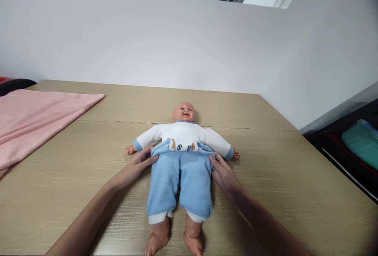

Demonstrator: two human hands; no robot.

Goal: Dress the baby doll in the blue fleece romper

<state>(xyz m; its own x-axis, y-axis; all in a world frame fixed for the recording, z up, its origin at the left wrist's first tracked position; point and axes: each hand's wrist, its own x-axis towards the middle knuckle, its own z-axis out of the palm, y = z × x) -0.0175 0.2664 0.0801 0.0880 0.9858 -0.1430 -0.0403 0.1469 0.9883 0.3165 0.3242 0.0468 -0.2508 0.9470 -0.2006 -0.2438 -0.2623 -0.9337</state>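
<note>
A baby doll (184, 112) lies on its back on the wooden table (97, 145), its head away from me and its bare feet toward me. It wears a white top (184, 132) with blue cuffs, its arms spread to both sides. Light blue overalls (167, 181) cover its legs and reach its waist, where the bib is folded down. My left hand (141, 160) pinches the left edge of the overalls at the waist. At the opposite side, my right hand (222, 170) has the right waist edge between thumb and fingers.
A pink cloth (44, 118) lies at the left of the table. Behind the table stands a white partition (147, 39). On the right, beyond the table edge, a black container holds green cloth (362, 141). A black and red object (16, 86) is at the far left.
</note>
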